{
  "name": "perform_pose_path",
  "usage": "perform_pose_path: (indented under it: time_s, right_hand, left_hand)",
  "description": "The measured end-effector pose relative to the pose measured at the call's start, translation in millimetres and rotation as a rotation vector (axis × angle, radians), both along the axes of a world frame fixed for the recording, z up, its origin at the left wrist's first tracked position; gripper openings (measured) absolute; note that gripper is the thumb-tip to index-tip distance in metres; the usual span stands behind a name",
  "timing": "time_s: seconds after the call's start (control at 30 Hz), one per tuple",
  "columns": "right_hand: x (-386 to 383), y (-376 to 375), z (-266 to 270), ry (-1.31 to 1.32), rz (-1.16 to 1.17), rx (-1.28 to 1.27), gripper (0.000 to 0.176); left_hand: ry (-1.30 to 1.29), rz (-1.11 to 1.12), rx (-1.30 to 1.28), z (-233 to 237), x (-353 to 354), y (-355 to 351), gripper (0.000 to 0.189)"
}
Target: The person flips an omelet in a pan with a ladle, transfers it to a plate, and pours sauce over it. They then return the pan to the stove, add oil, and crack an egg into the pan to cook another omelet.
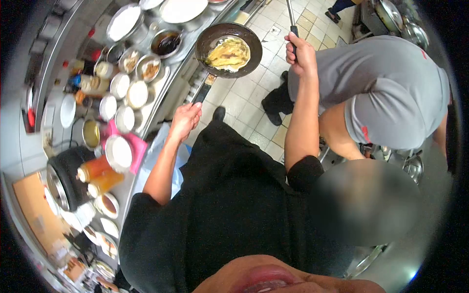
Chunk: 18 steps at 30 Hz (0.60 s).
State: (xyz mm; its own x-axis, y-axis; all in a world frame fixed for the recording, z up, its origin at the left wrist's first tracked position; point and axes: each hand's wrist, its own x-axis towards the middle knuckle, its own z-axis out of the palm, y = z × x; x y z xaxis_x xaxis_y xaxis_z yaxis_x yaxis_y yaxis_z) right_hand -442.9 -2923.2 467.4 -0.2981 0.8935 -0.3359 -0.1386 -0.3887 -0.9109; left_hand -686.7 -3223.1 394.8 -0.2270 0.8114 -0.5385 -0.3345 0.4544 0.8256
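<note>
My left hand [184, 121] is closed round the handle of a dark frying pan [208, 40], which is held out over the tiled floor beside the counter edge. In the pan lies a flat, yellow, egg-like piece of food [229, 54] with a paler rim. My right hand [303, 54], raised further right, grips the black handle of a long metal-shafted utensil [292, 18]. The utensil points away from me, and its far end is cut off by the frame's top edge, so its kind cannot be told.
Left, a counter [168, 80] carries bowls, a dark sauce bowl [166, 43], orange bottles [105, 181] and a pink tray [140, 148]. Close on my right, a person in a grey shirt [391, 88] bends over a work surface. Another person's foot [332, 15] shows far off.
</note>
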Motion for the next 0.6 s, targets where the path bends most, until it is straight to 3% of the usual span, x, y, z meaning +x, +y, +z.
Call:
perform_pose_path:
  time_s: [0.1,0.27,0.5,0.6]
  right_hand:
    - [-7,64,-11,0.054,-0.077,-0.010,0.024]
    - [11,156,-3,-0.078,-0.184,0.030,0.020]
    - [75,300,-14,-0.113,-0.242,-0.007,0.021]
    - [98,373,-42,-0.201,-0.330,-0.006,0.023]
  left_hand:
    - [-0.055,-0.043,0.013,-3,-13,71,0.029]
    - [-0.076,-0.150,-0.009,-17,-30,203,0.030]
    - [-0.087,-0.313,-0.001,-20,-32,403,0.031]
    - [0.483,-0.548,0.292,-35,-30,493,0.031]
